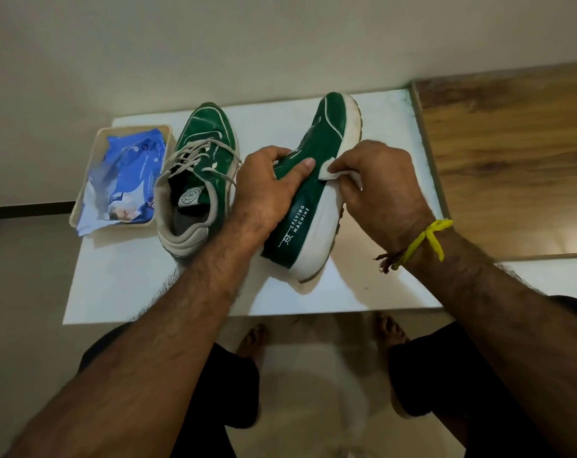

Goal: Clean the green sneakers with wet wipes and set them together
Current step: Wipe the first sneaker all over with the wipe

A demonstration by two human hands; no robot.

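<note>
Head view: the left hand (267, 183) curls round the upper of the held green sneaker (317, 166) at the centre of the frame, thumb laid flat along its green side. The right hand (379, 190), right of centre, pinches a white wet wipe (330, 175) between fingers and thumb and presses it to the sneaker where green cloth meets white sole. This sneaker is turned on its side above the white table (363, 292), its long axis running from the heel at lower centre to the toe at upper right. The second green sneaker (201, 173) stands upright on the table left of centre, toe pointing to the top of the frame. At the left, a beige tray (82, 196) holds a blue wipes pack (128, 180).
</note>
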